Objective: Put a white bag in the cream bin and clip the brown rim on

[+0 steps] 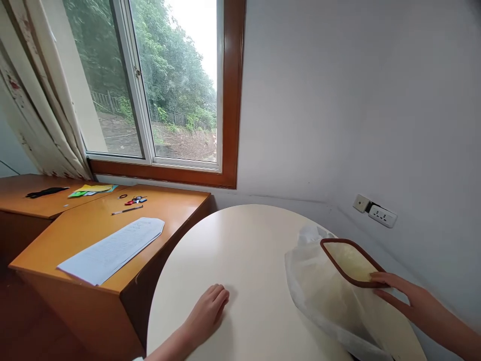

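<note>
Over the right side of the round table, my right hand (pixel 409 296) pinches the near corner of a rounded rectangular piece with a brown rim (pixel 353 283). Its middle is pale yellow and looks translucent; I cannot tell whether it is a lid or a shallow container. Beneath and beside it spreads a crumpled translucent plastic bag (pixel 311 286), with something pale showing through. My left hand (pixel 212 303) rests on the tabletop with its fingers curled in, apart from the bag. Nothing shows in that hand, though its palm is hidden.
The cream round table (pixel 233 240) stands close to the wall. Left of it, a brown desk (pixel 86 225) carries papers (pixel 116 250), a pen (pixel 127 210) and small keys-like items (pixel 136 200). A wall socket (pixel 382 215) is at the right, a window (pixel 180 100) behind.
</note>
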{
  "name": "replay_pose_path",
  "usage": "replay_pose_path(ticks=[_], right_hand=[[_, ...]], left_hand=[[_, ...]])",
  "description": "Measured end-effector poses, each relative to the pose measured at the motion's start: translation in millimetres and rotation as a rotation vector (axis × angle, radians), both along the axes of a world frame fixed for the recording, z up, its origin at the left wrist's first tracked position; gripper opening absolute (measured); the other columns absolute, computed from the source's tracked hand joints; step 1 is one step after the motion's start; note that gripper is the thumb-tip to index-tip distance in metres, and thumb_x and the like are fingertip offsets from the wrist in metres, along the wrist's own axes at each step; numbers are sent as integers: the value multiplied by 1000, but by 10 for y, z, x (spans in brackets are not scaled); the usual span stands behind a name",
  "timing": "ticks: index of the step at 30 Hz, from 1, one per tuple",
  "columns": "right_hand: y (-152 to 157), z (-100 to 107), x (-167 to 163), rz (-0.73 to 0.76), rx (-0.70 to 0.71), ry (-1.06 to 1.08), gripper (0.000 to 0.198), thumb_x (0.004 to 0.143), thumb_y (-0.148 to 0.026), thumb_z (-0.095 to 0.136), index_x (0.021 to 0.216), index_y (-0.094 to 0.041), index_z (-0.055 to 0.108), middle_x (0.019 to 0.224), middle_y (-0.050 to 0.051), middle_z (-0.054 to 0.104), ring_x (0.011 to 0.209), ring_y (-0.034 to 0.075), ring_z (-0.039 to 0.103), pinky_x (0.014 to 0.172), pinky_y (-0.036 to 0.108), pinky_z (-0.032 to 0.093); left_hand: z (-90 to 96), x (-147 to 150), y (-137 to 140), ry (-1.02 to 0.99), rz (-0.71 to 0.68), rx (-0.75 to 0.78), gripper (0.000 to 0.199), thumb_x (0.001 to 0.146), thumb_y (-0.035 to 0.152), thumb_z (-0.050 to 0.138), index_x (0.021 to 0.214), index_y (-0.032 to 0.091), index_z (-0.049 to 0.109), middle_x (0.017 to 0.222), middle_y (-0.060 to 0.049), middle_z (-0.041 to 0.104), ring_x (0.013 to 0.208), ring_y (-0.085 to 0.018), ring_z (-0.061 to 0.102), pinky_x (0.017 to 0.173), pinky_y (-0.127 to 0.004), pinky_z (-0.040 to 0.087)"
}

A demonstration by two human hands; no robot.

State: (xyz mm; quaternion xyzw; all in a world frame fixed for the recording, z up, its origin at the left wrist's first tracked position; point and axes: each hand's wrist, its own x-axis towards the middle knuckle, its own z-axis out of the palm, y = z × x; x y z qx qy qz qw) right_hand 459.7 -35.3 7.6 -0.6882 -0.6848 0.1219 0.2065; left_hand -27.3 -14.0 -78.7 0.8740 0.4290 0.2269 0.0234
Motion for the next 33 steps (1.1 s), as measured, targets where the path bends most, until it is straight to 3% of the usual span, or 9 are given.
replay_pose_path(ticks=[7, 12, 18, 21, 22, 24, 26, 28, 33], right_hand=[[41, -37, -30, 29, 41, -13, 29, 77, -51, 52, 93, -30, 65, 103, 4, 68, 94, 27, 63, 77, 34, 53], [-37, 52, -137, 108, 127, -1, 17, 75, -46, 58, 90, -38, 64, 98, 5, 69, 85, 23, 67, 63, 25, 55], [-174, 246, -660, 206, 325, -70, 22, 77, -46, 57, 93, -31, 62, 92, 2, 71, 78, 21, 68, 60, 25, 57], [-226, 282, -1009, 297, 372, -55, 22, 80, -43, 55, 94, -26, 61, 91, 2, 70, 80, 19, 67, 65, 25, 56], [-233, 280, -1126, 317, 383, -53, 21, 81, -41, 54, 94, -26, 60, 92, 2, 69, 81, 19, 67, 65, 25, 56], [-228, 259, -1353, 347, 401, -53, 19, 83, -38, 52, 95, -25, 58, 93, 3, 69, 82, 18, 66, 66, 25, 55], [-199, 222, -1566, 385, 424, -52, 18, 84, -35, 52, 97, -24, 57, 94, 4, 68, 84, 18, 66, 69, 27, 55], [-162, 184, -1765, 425, 452, -39, 17, 84, -32, 52, 98, -23, 56, 98, 5, 67, 89, 19, 64, 74, 30, 54], [-116, 123, -2175, 481, 443, 85, 15, 84, -25, 51, 99, -23, 54, 107, 6, 63, 101, 20, 59, 83, 33, 52]], left_hand=[[-42, -5, -7, -51, 14, 36, 20, 80, 5, 29, 81, 19, 44, 74, -6, 52, 65, -18, 46, 57, -30, 39], [-29, -11, -8, -86, -1, 90, 18, 78, 7, 33, 76, 20, 45, 73, -5, 53, 65, -18, 48, 58, -30, 41], [45, 40, -70, -269, 67, -55, 14, 80, 11, 35, 78, 21, 44, 79, -4, 53, 67, -16, 52, 60, -30, 46], [216, 146, -145, -417, 93, -124, 14, 86, 19, 37, 96, 22, 46, 102, -8, 53, 91, -19, 56, 77, -34, 49], [284, 188, -168, -469, 103, -134, 22, 87, 22, 39, 109, 22, 42, 115, -10, 49, 106, -21, 51, 87, -38, 46], [411, 272, -199, -556, 113, -176, 55, 86, 31, 46, 133, 24, 20, 138, -13, 30, 129, -26, 29, 102, -46, 33], [500, 348, -213, -619, 67, -262, 86, 80, 40, 55, 139, 26, -6, 148, -13, 8, 136, -29, 11, 106, -51, 23], [542, 404, -214, -656, -8, -339, 107, 71, 46, 65, 138, 28, -17, 149, -12, -6, 136, -31, 3, 106, -54, 20], [521, 424, -181, -673, -36, -414, 131, 54, 39, 79, 135, 31, -24, 148, -13, -7, 135, -35, 0, 104, -60, 16]])
